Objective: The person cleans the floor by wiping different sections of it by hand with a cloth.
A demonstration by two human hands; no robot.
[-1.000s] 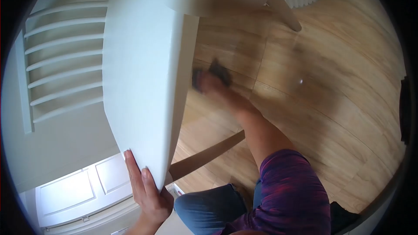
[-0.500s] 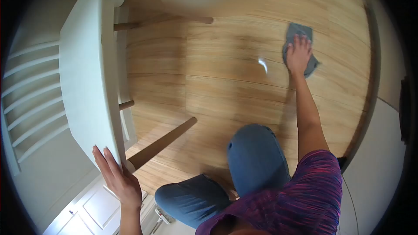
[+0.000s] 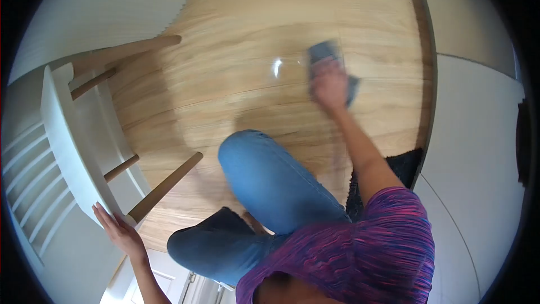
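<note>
Cloth, grey [image 3: 322, 50]: on floor [image 3: 225, 79] right of chair [image 3: 66, 141], under our right hand [image 3: 331, 83], blurred; grip we cannot tell. Our left hand [image 3: 124, 236]: fingers straight, against chair; uneven push might tip it.

Head-worn, looking down

Set just above striped shirt [image 3: 360, 242] and bent knees [image 3: 247, 155], facing forward and steeply down onto wood floor [image 3: 225, 73]. Near to left hand [image 3: 121, 236], at lower left; farther from right hand [image 3: 331, 83]. Wide and bowed, with dark corners.
</note>
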